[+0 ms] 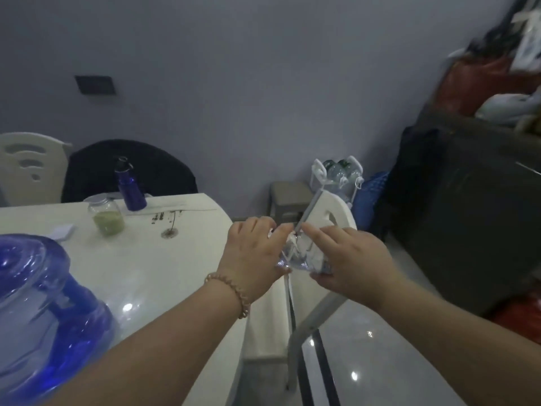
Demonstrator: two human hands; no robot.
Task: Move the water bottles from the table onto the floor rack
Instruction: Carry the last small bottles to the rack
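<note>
While the left hand and right hand grip a clear water bottle between curled fingers beyond the tabletop edge, the floor rack at one o'clock holds bottles (count unclear); a blue bottle at ten o'clock likely awaits transfer.

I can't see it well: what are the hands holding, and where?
A clear water bottle, left hand round its left side, right hand round its right side.
</note>
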